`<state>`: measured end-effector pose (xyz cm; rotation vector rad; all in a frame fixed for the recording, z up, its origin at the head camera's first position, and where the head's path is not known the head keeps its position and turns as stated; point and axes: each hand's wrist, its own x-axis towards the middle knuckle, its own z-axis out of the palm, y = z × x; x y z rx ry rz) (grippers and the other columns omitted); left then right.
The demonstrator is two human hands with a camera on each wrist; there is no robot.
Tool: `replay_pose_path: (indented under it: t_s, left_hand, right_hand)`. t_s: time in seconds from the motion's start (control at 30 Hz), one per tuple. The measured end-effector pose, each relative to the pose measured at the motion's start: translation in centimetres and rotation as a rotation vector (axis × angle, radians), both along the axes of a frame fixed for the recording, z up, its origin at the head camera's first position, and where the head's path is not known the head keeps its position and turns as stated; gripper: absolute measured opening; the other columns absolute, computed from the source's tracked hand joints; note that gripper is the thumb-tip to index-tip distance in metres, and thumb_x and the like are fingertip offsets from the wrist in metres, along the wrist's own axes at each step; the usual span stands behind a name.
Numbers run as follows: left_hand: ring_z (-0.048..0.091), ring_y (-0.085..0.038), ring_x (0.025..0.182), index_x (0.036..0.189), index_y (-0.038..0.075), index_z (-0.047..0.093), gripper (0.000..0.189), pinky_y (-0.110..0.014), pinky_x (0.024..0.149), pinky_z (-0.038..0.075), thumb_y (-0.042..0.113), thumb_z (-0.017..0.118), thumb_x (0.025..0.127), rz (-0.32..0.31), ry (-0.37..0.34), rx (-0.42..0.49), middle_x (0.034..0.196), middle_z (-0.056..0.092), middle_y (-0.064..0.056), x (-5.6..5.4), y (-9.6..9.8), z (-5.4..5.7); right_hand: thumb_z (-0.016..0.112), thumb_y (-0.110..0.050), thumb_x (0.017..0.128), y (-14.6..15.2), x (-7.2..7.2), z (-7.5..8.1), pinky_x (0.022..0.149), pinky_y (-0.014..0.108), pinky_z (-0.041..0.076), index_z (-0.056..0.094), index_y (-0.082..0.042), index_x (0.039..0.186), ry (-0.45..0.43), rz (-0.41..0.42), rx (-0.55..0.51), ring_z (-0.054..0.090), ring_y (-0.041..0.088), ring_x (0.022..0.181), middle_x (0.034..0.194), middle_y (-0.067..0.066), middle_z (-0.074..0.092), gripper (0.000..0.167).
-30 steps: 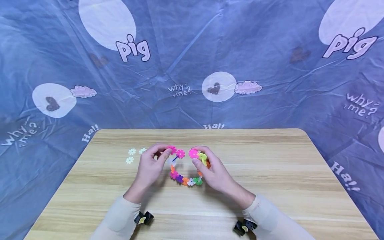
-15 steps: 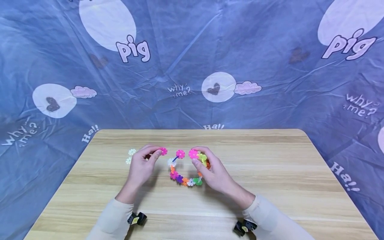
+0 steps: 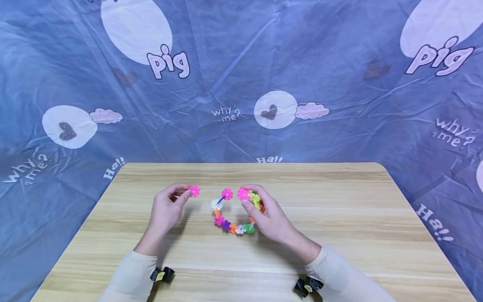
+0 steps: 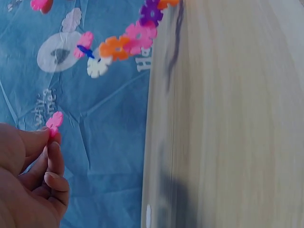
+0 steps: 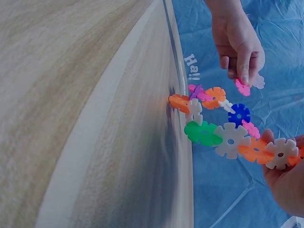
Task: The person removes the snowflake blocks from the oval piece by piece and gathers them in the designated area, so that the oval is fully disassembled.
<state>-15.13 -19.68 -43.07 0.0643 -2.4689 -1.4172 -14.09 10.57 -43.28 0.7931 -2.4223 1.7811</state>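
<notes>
My left hand (image 3: pixel 166 212) pinches a loose pink snowflake disc (image 3: pixel 194 191) between thumb and fingertips, above the table's left half. A curved chain of interlocked snowflake discs (image 3: pixel 226 225) in several colours hangs from my right hand (image 3: pixel 271 216). That hand grips the chain at its pink end disc (image 3: pixel 243 193), by the yellow ones. At the other end another pink disc (image 3: pixel 227 193) joins an edge-on blue disc (image 5: pixel 239 115), which meets a white disc (image 4: pixel 98 67). A gap separates the two pink ends. My right fingers hide part of the chain.
The wooden table (image 3: pixel 241 264) lies beneath both hands, with a blue printed cloth (image 3: pixel 234 63) behind it. A small white piece (image 4: pixel 148 216) shows at the table's edge in the left wrist view. Black wrist cameras (image 3: pixel 162 274) sit on both sleeves.
My left hand has drawn the loose pink disc leftward, away from the chain's pink end. It now covers the white discs seen earlier on the table's left. The right hand holds still.
</notes>
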Motion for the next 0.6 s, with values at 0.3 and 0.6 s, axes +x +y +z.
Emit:
replay_pose_path:
  t_s: [0.3, 0.6]
  left_hand:
    - [0.063, -0.005, 0.083, 0.12, 0.0, 0.078, 0.019, -0.018, 0.068, 0.051, 0.008, 0.072, 0.103, 0.029, -0.066, -0.067, 0.104, 0.079, -0.02, -0.4, -2.1, -0.1]
    - [0.062, -0.008, 0.083, 0.117, -0.003, 0.078, 0.019, -0.018, 0.069, 0.049, 0.008, 0.073, 0.102, 0.05, -0.112, -0.116, 0.107, 0.078, -0.021, -0.9, -3.4, -0.3]
  right_hand:
    - [0.06, -0.021, 0.112, 0.1, 0.1, 0.1, 0.078, 0.028, 0.057, 0.057, -0.014, 0.147, 0.0, -0.009, 0.008, 0.063, 0.02, 0.08, 0.126, 0.007, 0.068, 0.036]
    - [0.061, -0.022, 0.111, 0.0, 0.2, 0.2, 0.088, 0.03, 0.057, 0.057, -0.011, 0.147, 0.006, -0.016, 0.016, 0.065, 0.018, 0.085, 0.137, 0.009, 0.067, 0.038]
